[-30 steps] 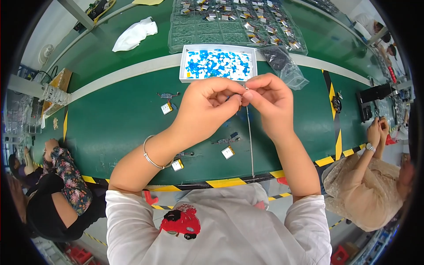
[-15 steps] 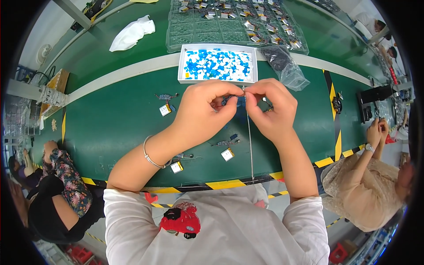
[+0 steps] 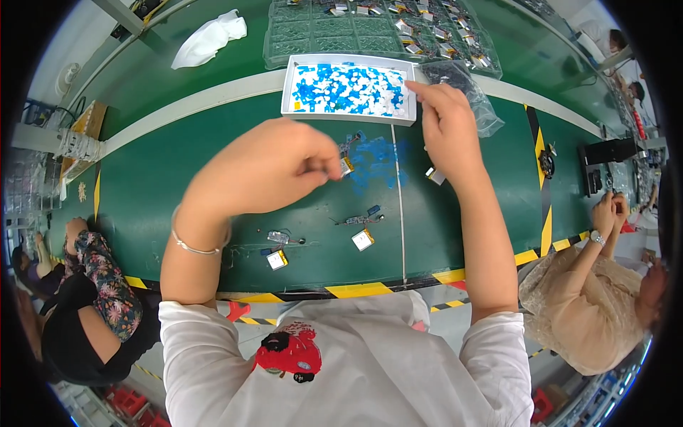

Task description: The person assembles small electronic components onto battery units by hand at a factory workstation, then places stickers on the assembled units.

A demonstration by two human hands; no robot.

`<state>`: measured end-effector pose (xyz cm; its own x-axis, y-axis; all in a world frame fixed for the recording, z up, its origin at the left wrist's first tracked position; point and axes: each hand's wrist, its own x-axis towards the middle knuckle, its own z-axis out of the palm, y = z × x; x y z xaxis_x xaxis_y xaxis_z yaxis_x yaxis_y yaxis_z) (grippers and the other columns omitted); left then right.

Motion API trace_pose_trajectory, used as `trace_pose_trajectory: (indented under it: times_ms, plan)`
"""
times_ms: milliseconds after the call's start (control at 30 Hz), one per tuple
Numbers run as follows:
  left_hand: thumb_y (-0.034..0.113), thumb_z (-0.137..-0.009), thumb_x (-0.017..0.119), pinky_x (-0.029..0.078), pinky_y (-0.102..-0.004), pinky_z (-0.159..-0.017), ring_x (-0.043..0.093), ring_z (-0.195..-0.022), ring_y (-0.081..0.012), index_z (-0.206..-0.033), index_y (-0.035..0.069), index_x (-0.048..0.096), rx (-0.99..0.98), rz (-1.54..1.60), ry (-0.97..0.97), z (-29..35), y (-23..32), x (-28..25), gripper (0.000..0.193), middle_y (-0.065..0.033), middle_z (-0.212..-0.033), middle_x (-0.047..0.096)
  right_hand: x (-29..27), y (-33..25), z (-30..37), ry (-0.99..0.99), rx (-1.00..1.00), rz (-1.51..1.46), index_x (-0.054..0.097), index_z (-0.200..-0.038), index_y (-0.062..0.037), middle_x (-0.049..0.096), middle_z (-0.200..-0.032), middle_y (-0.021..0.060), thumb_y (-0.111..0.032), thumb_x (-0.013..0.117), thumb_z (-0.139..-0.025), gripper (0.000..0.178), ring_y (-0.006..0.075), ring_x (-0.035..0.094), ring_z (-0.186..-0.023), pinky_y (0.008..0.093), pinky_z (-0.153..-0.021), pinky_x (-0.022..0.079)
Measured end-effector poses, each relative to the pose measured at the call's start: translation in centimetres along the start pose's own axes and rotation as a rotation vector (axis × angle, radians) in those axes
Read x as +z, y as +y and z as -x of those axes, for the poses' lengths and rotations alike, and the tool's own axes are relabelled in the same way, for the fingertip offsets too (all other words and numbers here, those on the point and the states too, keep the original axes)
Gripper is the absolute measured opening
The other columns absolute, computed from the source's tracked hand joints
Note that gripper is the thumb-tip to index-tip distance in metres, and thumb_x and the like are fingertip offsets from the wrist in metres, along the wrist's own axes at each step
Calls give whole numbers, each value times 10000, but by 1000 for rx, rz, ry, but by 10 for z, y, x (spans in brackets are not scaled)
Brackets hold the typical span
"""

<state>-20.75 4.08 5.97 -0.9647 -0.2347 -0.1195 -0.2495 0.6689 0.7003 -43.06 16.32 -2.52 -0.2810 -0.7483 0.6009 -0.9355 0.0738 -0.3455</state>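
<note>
Head view: the white box (image 3: 348,119) lies sideways ahead; your right hand (image 3: 449,124) is nearer, left hand (image 3: 274,167) curls by a battery (image 3: 347,166); can't tell what's held.

Free lane between hands (image 3: 281,164) (image 3: 451,132) — box (image 3: 348,119) beyond

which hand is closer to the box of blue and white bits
Right. The right hand is at the right end of the box; the left hand is farther off, over the table, nearer the person.
</note>
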Motion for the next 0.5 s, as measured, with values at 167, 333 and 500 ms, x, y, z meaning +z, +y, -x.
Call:
trace_pose_trajectory:
  times_ms: [167,333,500]
  plan:
    - [28,-679,609,453,-355,-560,602,-600,-243,-757,28,638,-109,-110,-325,8,-14,-4,84,-89,-622,616,-31,-5,-1,-105,278,-228,660,-914,-9,613,-737,32,-99,635,-825,129,77,480,-603,230,-556,397]
    - [136,-738,650,465,-384,-652,606,-737,-278,-832,30,639,-131,-237,-109,4,-21,15,142,-126,-752,632,-70,8,10,-537,504,-100,647,-813,-7,582,-657,23,-124,697,-741,146,77,468,-584,242,-540,383]
    - [261,-792,657,454,-396,-730,587,-842,-300,-900,38,636,-36,-307,54,14,-20,9,248,-147,-873,628,-71,2,6,-823,579,-74,588,-720,-11,538,-630,4,-100,708,-711,149,73,456,-579,243,-530,368]
